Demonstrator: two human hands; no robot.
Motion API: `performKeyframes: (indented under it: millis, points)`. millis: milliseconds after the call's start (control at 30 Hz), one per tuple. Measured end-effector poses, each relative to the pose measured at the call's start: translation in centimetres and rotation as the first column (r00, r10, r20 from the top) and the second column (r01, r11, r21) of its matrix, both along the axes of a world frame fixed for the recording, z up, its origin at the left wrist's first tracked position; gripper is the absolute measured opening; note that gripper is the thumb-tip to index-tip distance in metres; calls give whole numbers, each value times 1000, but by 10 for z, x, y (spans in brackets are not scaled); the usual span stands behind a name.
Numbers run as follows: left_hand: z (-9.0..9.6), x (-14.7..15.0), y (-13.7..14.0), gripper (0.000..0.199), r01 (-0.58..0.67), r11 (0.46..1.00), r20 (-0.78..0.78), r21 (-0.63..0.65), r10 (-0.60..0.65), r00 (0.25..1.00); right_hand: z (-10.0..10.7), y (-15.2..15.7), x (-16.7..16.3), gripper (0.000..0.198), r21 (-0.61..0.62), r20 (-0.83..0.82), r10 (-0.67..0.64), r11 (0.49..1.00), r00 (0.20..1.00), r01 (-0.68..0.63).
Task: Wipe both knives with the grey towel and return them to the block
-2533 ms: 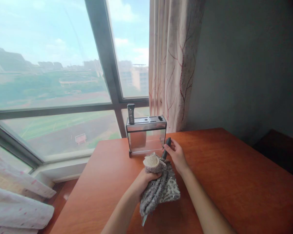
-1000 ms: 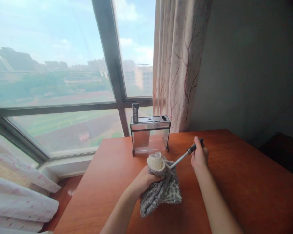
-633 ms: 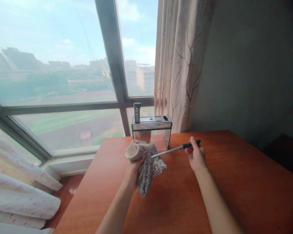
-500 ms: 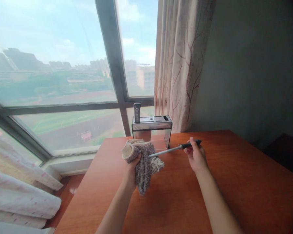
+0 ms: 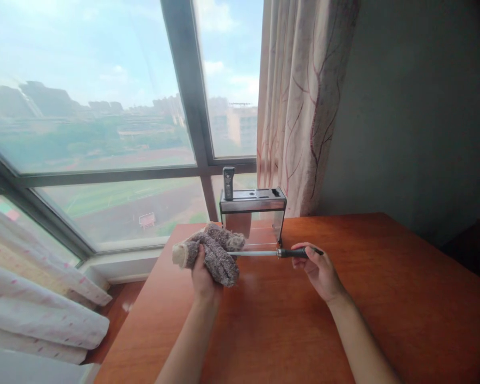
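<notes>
A fuzzy grey-brown cloth (image 5: 220,261) with a cream edge is bunched up in my left hand (image 5: 205,280), whose fingers are closed round it. My right hand (image 5: 322,274) grips the black handle of a honing steel (image 5: 258,253). The steel's metal rod lies nearly level and runs left into the cloth, which hides its tip. Both hands are held up over the wooden table. Just behind the cloth stands a knife block (image 5: 253,205) with clear sides and a metallic top, and one dark-handled tool (image 5: 229,184) sticks up from its left end.
The brown wooden table (image 5: 384,298) stretches out beneath my hands. Large window panes (image 5: 104,106) fill the left and back, with a patterned curtain (image 5: 300,106) beside a dark wall. Another curtain (image 5: 36,314) hangs at lower left.
The cloth has shifted left and turned in my left hand. The honing steel has gone from slanted to nearly level, with its handle lower. The view has swung slightly left.
</notes>
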State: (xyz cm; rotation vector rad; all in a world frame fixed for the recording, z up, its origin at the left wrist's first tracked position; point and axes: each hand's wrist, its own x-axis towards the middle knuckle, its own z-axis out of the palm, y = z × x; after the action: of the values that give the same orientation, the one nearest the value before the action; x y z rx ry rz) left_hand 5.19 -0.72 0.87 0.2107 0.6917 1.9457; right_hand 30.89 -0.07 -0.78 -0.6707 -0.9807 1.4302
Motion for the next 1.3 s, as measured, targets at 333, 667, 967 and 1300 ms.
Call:
performKeyframes:
  millis: [333,667,967,1300]
  points:
    - [-20,-23,3,32,177,978,236,114,-200,951,-8,8,-7,35,-158,91,-54,985,994,68]
    - [-7,-15,-17,45,578,787,109,217,-608,787,-12,16,2,33,-207,-22,-163,966,986,155]
    - [-3,0,-10,31,400,916,139,34,-400,906,-18,21,7,28,-216,-84,-347,921,934,323]
    - [13,8,-11,37,151,989,225,7,-149,963,-4,7,-2,26,-65,22,-154,986,988,156]
